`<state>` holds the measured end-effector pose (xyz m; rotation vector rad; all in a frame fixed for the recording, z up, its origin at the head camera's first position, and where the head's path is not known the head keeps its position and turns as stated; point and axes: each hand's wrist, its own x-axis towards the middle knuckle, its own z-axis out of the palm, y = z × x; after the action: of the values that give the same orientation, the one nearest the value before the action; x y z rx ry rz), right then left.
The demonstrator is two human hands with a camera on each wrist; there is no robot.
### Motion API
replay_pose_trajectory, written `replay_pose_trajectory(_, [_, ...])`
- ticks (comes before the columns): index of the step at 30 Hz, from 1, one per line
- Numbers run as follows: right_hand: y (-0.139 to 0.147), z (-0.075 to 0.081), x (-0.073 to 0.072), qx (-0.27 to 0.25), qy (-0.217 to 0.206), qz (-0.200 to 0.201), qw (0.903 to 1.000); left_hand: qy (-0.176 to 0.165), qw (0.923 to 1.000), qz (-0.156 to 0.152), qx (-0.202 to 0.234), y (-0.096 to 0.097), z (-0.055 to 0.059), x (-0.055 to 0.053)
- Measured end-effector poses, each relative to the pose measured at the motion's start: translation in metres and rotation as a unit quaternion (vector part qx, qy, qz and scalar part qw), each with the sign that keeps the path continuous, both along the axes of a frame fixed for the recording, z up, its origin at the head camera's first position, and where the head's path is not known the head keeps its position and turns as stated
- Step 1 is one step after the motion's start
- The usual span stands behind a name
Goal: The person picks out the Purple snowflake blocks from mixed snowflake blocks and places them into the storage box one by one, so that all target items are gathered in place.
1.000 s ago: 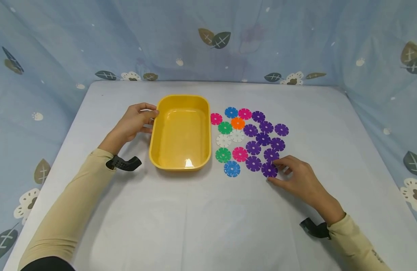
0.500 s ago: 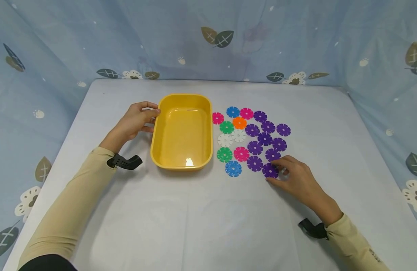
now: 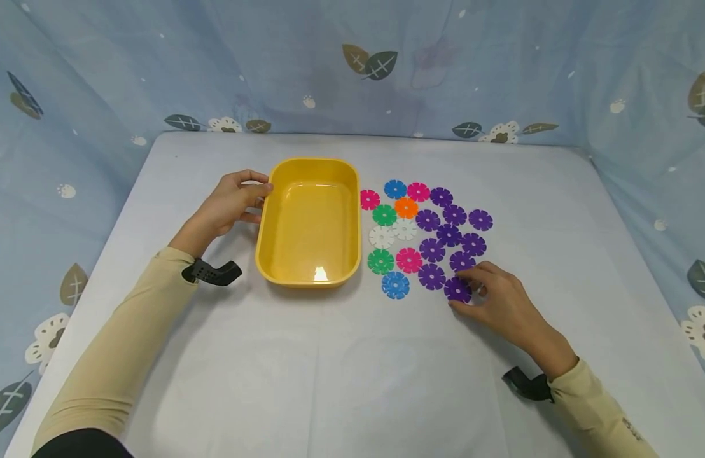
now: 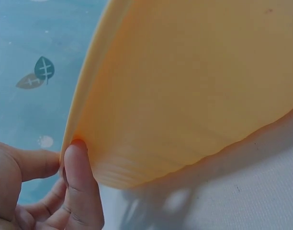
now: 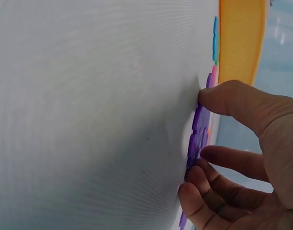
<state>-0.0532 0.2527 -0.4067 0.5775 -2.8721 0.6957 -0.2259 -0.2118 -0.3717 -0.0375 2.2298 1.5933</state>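
Note:
My left hand (image 3: 229, 203) pinches the left rim of a yellow plastic tray (image 3: 308, 229); in the left wrist view the thumb and fingers (image 4: 81, 177) grip its edge. The tray stands on the table with nothing in it. My right hand (image 3: 501, 308) holds a purple snowflake disc (image 3: 457, 291) at the near end of a group of similar discs, thumb and index finger at opposite edges. In the right wrist view, the thumb (image 5: 228, 98) and fingertips lie along the thin edges of purple discs (image 5: 197, 129), low at the tabletop.
Beside the tray's right side lie flat discs: green (image 3: 381, 261), pink (image 3: 409, 260), blue (image 3: 396, 285), white (image 3: 382, 237) and orange (image 3: 406, 208), with several more purple ones (image 3: 448, 235). A white cloth covers the table (image 3: 307, 375); a blue patterned curtain (image 3: 261, 63) surrounds it.
The head view has shifted slightly. The purple disc in my right hand has slid a little toward me against its neighbours. My left hand keeps its hold on the tray.

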Motion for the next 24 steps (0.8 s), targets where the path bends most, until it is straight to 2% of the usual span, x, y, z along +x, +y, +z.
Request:
replay_pose_trajectory(8, [0.0001,-0.0026,0.0004,0.013,0.001,-0.008,0.9999,-0.002,1.0,0.002,-0.003,0.0005,0.0009,0.0005])
replay_pose_trajectory(16, [0.0008,-0.0033,0.0022,0.022,0.02,0.004,0.9995,-0.006,1.0,-0.002,0.0,-0.0013,0.0013,0.0006])
replay_pose_trajectory(24, [0.0008,-0.0005,0.0036,-0.023,0.03,0.005,0.9993,-0.001,1.0,-0.005,0.0,-0.0019,0.0012,0.0002])
